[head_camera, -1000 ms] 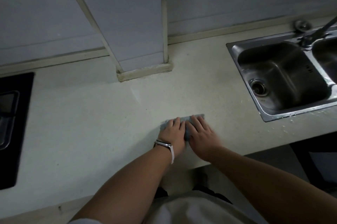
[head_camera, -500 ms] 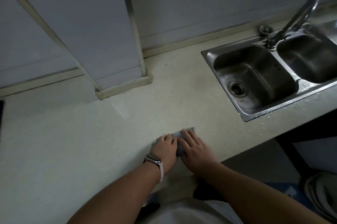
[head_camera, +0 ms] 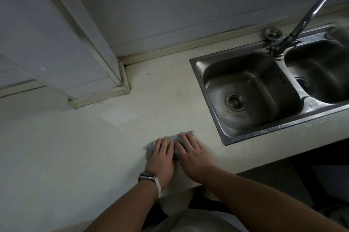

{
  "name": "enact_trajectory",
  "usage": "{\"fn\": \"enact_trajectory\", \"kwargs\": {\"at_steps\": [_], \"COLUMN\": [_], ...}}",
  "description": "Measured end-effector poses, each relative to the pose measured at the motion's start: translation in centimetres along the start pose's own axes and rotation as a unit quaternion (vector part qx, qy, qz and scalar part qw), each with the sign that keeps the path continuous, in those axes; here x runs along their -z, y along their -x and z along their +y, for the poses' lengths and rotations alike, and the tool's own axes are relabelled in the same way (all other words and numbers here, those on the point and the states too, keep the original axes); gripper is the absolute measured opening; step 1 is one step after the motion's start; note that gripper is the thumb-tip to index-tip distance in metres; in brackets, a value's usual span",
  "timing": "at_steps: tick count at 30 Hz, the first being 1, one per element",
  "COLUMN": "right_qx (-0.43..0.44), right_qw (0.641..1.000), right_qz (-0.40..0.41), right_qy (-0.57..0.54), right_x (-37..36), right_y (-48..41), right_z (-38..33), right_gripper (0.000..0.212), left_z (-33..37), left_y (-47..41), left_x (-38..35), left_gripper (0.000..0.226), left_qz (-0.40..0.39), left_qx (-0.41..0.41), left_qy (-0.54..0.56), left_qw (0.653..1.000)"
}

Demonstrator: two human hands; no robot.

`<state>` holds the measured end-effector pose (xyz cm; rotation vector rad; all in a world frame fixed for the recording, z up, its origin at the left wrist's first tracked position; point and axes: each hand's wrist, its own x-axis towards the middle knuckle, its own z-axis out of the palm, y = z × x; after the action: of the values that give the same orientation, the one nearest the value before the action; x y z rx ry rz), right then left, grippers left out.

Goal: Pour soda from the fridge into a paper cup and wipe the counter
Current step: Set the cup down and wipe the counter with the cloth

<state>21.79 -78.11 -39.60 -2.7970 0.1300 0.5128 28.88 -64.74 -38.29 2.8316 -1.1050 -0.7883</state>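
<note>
- Head view: a grey cloth [head_camera: 175, 138], soft and slightly fuzzy in texture, lies flat on the counter [head_camera: 75, 146] near its front edge, left of the sink [head_camera: 198, 84] and apart from it.
- The left hand [head_camera: 160, 158] lies palm-down on the cloth with its fingers straight and close together, pressing rather than gripping; a watch [head_camera: 148, 176] with a pale strap circles the wrist.
- The right hand [head_camera: 194, 154] lies flat just beside it, fingers stretched out and a little spread over the cloth's right part, also gripping nothing.
- The cloth shows only around the fingertips, at its ragged left edge and in the gap between the two hands.
- The counter is a pale, matte, faintly speckled slab with a raised cream strip [head_camera: 179, 46] along the wall.
- The sink is brushed stainless steel with two rounded rectangular bowls; the left bowl has a round ribbed drain [head_camera: 236, 102], and white specks dot the front rim.
- A slim metal faucet [head_camera: 306, 16] rises at a slant from between the bowls, with a round metal cap [head_camera: 273, 33] just beside its base.
- A boxed, smooth grey-white column [head_camera: 56, 33] stands on the counter at the back left.
</note>
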Motion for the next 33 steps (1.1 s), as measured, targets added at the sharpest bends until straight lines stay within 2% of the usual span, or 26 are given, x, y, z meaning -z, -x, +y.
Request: {"fn": "enact_trajectory", "kwargs": {"at_steps": [2, 5, 9, 12, 23, 33], "right_qx": [-0.007, 0.010, 0.028, 0.027, 0.030, 0.018], "right_qw": [1.000, 1.000, 1.000, 0.999, 0.999, 0.999], "right_qz": [-0.009, -0.010, -0.004, -0.016, -0.028, -0.002], "right_qy": [-0.016, -0.028, -0.011, -0.009, 0.034, 0.047], "right_x": [0.3, 1.3, 2.6, 3.5, 7.0, 9.1], "right_y": [-0.4, -1.4, -3.3, -5.4, -14.0, -20.9], "right_z": [1.0, 1.6, 2.5, 3.0, 4.1, 3.9], "right_gripper": [0.061, 0.061, 0.063, 0.063, 0.064, 0.065], "left_z": [0.9, 0.5, -0.3, -0.7, -4.6, -8.3], "left_y": [-0.8, -2.2, -4.0, -5.8, -13.1, -18.0], "left_x": [-0.1, -0.1, 1.0, 1.5, 5.3, 8.7], "left_gripper": [0.055, 0.054, 0.057, 0.057, 0.057, 0.056], "left_qz": [0.025, 0.001, 0.028, 0.063, 0.072, 0.095], "left_qx": [0.003, 0.010, 0.019, 0.023, 0.028, 0.034], "left_qy": [0.001, -0.017, 0.039, 0.040, 0.038, 0.075], "left_qw": [1.000, 1.000, 0.999, 0.997, 0.996, 0.992]}}
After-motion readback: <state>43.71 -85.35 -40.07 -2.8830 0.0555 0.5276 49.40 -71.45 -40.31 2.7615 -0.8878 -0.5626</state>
